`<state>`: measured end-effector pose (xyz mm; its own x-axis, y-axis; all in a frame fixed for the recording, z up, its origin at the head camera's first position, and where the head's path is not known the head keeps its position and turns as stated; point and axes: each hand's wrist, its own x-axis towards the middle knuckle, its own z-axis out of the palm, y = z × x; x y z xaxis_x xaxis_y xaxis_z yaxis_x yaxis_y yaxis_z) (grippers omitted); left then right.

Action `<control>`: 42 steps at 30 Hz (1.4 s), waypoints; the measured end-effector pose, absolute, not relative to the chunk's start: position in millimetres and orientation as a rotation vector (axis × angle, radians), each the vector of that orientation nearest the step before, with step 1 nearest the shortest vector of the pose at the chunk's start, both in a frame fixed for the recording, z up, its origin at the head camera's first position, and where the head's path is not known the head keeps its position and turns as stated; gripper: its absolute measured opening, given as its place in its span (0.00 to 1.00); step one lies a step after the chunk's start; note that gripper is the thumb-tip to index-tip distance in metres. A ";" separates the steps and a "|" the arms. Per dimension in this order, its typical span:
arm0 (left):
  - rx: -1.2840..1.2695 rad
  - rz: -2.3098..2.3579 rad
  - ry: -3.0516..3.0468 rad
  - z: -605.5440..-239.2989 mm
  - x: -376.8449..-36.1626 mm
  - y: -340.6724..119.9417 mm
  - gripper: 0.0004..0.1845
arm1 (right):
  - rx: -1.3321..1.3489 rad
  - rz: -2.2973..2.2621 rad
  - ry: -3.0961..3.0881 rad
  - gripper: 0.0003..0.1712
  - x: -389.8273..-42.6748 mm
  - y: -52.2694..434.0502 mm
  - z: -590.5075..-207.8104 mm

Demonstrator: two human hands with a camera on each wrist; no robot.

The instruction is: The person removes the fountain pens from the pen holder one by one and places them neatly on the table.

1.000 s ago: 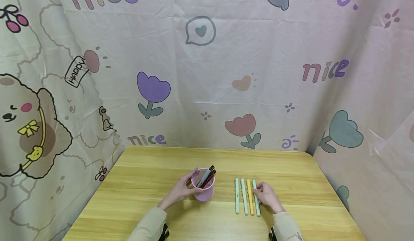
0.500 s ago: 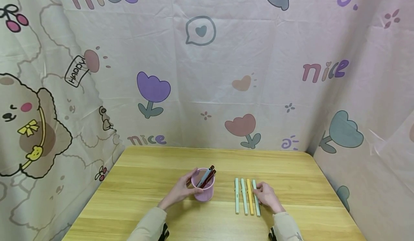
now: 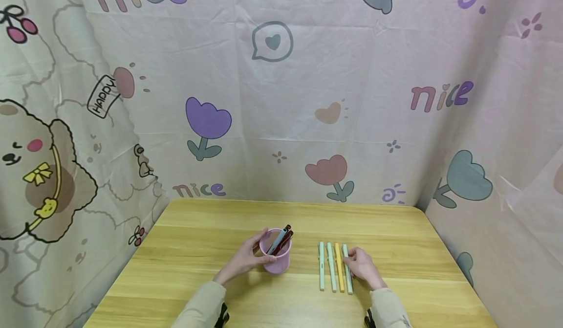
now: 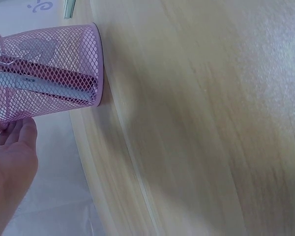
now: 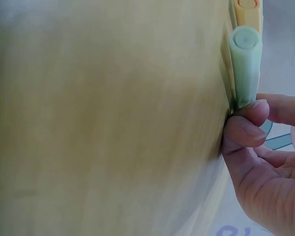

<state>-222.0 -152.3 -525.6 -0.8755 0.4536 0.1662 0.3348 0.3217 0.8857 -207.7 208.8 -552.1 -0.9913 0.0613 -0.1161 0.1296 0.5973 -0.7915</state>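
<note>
Head view: four pens lie in a row on the surface [image 3: 211, 220], long axes near to far. The rightmost green pen [image 3: 349, 278], far end leaning slightly left, is just left of the right hand [image 3: 365, 268], the nearer hand; its narrowed fingers pinch the pen beyond its middle. Left of it: yellow pen [image 3: 340, 269], then two green pens [image 3: 332, 269]. Pink cup [image 3: 277, 265] well left of the row, mouth up, gripped by the left hand [image 3: 242, 264] from its left side. Cloth [image 3: 272, 88] behind reads "nice" in three places, "HAPPY" on a printed tag.

Left wrist view: cup is mesh; dark pens [image 4: 44, 69] and a light blue pen [image 4: 54, 88] lean inside. Small mark on the blue one, illegible. Left fingers curl at the rim.

Right wrist view: green pen's near end faces the camera, thumb and finger closed in on its barrel; yellow pen alongside. No brand legible on either.
</note>
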 end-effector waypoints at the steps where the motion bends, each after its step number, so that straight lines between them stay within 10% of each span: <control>1: 0.728 1.605 2.460 -526.0 -222.3 -152.2 0.51 | 0.167 -1.368 2.736 0.18 -207.8 208.9 -552.1; 42: 0.677 1.573 2.480 -521.2 -219.1 -150.5 0.51 | -0.413 -1.688 2.902 0.14 -206.9 157.8 -517.5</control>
<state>-219.1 -150.5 -521.2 -0.8912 0.4349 0.1287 0.3017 0.3567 0.8842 -206.9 157.8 -517.5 -0.9417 -0.0874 0.3248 -0.3256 0.4795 -0.8149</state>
